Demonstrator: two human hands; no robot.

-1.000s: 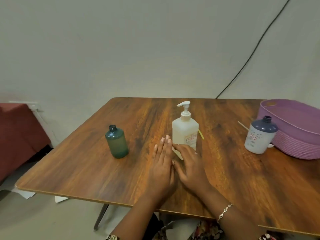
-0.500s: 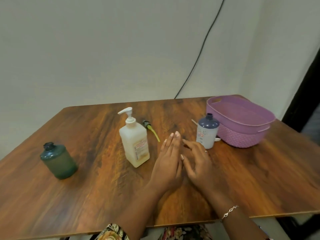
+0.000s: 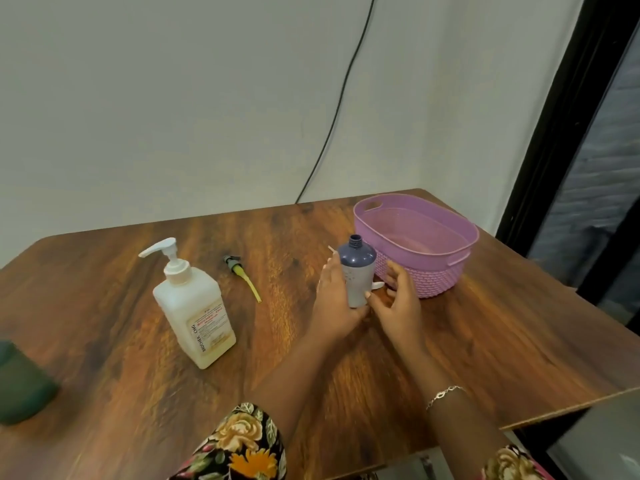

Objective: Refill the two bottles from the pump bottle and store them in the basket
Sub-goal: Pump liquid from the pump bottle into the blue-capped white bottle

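Bare tabletop [image 3: 519, 341] lies open between the pump bottle [image 3: 194, 306] and your hands. The purple basket [image 3: 433, 275] sits near the far right corner. Both forearms reach in over the near edge. Your left hand [image 3: 337, 301] grasps the uncapped grey-and-navy bottle [image 3: 356, 268], upright just beside the basket's wall. Your right hand [image 3: 398, 299] hovers at the bottle's other side, fingers loosely curved, grasping nothing. The green bottle [image 3: 20, 386] stands far left.

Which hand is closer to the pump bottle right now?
Left. The left hand, gripping the grey bottle, is to the right of the pump bottle; the right hand is farther right, past that bottle, beside the basket.
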